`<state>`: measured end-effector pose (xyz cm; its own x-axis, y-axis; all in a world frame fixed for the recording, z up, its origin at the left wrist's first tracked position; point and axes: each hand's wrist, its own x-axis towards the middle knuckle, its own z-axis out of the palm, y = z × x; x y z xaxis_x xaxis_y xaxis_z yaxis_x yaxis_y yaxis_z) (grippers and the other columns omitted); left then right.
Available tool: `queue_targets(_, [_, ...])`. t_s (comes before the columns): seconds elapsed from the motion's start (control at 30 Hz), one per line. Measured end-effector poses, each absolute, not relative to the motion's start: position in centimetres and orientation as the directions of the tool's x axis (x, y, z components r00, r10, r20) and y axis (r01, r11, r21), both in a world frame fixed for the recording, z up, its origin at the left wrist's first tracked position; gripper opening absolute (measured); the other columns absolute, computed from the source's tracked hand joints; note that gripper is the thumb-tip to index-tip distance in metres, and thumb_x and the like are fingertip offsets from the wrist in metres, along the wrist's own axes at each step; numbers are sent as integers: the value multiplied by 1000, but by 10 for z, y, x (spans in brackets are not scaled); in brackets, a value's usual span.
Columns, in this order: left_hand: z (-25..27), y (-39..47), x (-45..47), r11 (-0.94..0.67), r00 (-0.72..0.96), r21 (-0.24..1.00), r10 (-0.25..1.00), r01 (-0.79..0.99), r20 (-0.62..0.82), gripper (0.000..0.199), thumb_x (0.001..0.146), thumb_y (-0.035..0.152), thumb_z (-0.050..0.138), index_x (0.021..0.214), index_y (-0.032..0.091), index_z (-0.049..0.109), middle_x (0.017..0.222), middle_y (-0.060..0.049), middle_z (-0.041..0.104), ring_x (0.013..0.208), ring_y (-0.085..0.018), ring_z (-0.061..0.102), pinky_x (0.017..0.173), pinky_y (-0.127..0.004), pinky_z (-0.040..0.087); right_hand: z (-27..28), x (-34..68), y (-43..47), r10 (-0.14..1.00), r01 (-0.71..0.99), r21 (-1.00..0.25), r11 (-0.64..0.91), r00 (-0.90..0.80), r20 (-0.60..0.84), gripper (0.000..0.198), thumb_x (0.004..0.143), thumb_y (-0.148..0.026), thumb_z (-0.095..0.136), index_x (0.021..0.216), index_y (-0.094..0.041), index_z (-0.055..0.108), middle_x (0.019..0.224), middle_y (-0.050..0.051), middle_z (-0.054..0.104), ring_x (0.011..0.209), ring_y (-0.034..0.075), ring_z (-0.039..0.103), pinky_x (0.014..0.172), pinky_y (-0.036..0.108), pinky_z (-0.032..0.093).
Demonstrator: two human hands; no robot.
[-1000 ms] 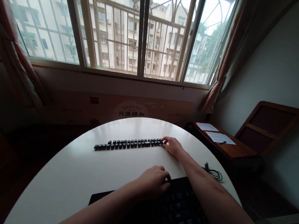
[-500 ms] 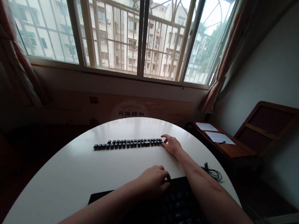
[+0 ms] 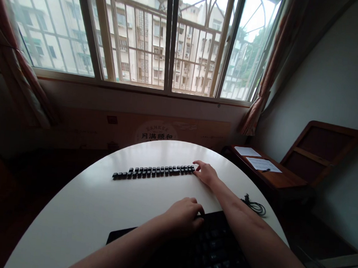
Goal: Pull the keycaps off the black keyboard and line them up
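Observation:
Two rows of small black keycaps (image 3: 153, 172) stand on the white round table (image 3: 92, 205). My right hand (image 3: 207, 173) is at their right end, thumb and index finger apart beside the last keycaps; whether the fingertips touch them is hard to see. Closer to me, a black keyboard (image 3: 216, 252) lies on the table, partly covered by my forearms and very dark. Over its upper edge rests my left hand (image 3: 183, 215), fingers curled inward with thumb and index close together. What lies between those fingertips, if anything, is hidden in shadow.
A coiled black cable (image 3: 255, 207) lies at the table's right side. Beyond it stands a wooden chair (image 3: 290, 178) with paper sheets (image 3: 263, 164) and a pen (image 3: 266, 170) on its seat. A barred window (image 3: 171, 38) and curtains are behind the table.

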<state>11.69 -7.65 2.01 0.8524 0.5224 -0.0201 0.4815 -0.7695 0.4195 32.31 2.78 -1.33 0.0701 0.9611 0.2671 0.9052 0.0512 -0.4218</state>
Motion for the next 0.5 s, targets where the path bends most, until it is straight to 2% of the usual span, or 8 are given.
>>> queue_targets(0.2, [23,-77,116,-767,855,427,519,480,-29,32,86,35,51,110,24,68,109,-8,64,102,-26,60,88,-38,50,1,319,21,948,916,-396,66,67,311,44,80,-25,70,124,-29,62,92,-1,74,83,19,67,71,27,46])
queue_targets(0.33, [23,-77,117,-765,854,427,519,482,-34,32,86,35,52,111,24,68,110,-8,65,103,-26,60,86,-37,50,38,307,11,904,921,-369,127,45,425,24,93,-27,55,111,-22,69,102,7,72,95,22,64,82,30,45])
queue_targets(0.43, [23,-76,117,-776,858,415,513,475,-24,31,86,33,52,110,25,68,109,-7,65,103,-26,60,87,-38,49,77,301,-8,868,909,-364,202,6,496,33,99,-30,43,101,-16,73,107,10,70,99,22,63,88,28,43])
queue_targets(0.5, [24,-76,118,-780,860,406,510,476,-27,30,86,32,52,110,24,68,109,-8,65,102,-26,60,87,-37,49,101,306,-29,843,890,-376,259,-19,538,44,103,-33,33,99,-16,73,106,8,69,97,19,63,90,27,43])
